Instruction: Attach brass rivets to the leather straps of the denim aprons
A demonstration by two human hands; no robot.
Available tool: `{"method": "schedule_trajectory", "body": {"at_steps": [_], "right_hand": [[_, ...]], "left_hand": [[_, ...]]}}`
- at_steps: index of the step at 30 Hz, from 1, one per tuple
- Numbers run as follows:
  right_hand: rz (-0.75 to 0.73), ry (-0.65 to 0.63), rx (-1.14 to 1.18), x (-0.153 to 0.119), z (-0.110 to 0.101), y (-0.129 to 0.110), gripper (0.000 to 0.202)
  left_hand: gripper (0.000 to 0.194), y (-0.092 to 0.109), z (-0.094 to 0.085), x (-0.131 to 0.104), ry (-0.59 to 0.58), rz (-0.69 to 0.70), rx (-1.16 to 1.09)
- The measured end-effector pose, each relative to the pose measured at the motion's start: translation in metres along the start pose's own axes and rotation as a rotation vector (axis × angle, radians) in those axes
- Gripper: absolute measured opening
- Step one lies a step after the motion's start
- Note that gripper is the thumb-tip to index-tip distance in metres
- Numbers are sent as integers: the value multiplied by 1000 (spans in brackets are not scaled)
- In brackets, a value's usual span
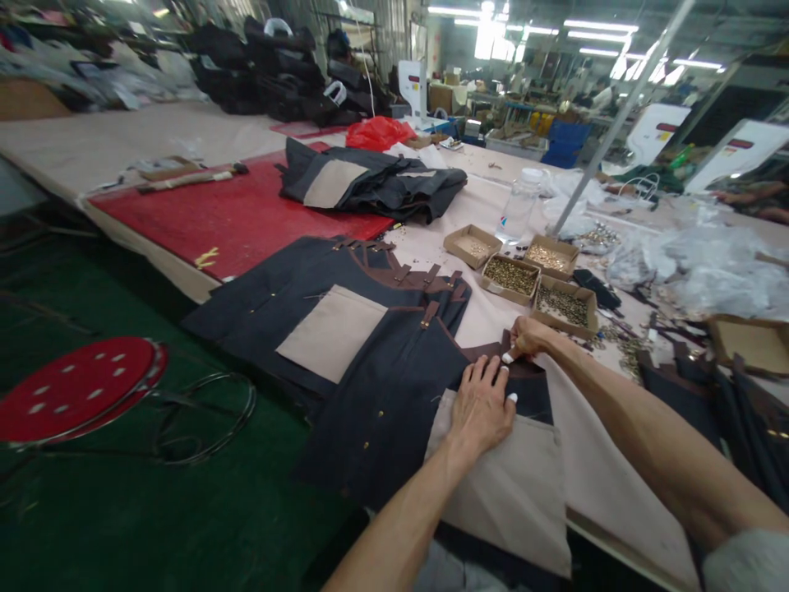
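Observation:
A dark apron with a beige pocket [511,469] and brown trim lies over the table's front edge. My left hand [484,403] rests flat on it above the pocket, fingers stretched out, with white wrapping on some fingertips. Close by, my right hand [525,339] is closed at the apron's brown-trimmed top edge, its thumb and fingers pinching the brown trim [531,372]. What else those fingers may hold is hidden. To the left, another dark apron with a beige pocket [333,333] is spread among overlapping ones, with short brown tabs [430,314] along their edges.
Beyond my right hand stand small cardboard boxes of metal fittings [510,278] and a clear bottle [521,205]. Folded dark cloth [370,181] lies partly on a red board [246,214], near a hammer [192,178]. Left, a red stool [80,386] stands on the green floor.

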State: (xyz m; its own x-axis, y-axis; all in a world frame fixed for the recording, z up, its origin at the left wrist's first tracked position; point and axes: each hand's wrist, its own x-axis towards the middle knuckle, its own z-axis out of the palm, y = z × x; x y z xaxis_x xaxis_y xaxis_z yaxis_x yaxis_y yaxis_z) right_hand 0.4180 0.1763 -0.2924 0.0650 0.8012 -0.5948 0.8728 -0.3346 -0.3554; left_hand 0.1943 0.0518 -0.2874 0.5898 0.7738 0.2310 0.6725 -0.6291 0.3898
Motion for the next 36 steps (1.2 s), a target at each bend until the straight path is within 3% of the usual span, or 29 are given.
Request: {"method": "schedule_trajectory", "body": {"at_steps": [4,7,9,12,15,19,25,36], "right_hand": [[-103,87,127,-20,3,1,27],[-283,298,249,-43,19,16,25],[-325,481,307,-59,34,37,21],[-187,710,308,-79,53,78,20],[22,814,290,-88,60,113,24],[105,822,270,-83,55,127,25],[68,808,175,-70,46,118,23],[-44,720,54,-73,36,114,17]], "left_hand": [[52,-1,-2,-2,8,-2,7],[52,-4,-1,-3,25,-5,-3],[52,-6,0,-4,34,-10,-12],[51,-7,3,-5,40,-12,-21],[51,-7,4,-5,45,-6,-23],[51,-6,4,-4,53,-6,-21],[51,-5,3,-7,61,-8,-4],[50,-2,2,-8,54,-12,10]]}}
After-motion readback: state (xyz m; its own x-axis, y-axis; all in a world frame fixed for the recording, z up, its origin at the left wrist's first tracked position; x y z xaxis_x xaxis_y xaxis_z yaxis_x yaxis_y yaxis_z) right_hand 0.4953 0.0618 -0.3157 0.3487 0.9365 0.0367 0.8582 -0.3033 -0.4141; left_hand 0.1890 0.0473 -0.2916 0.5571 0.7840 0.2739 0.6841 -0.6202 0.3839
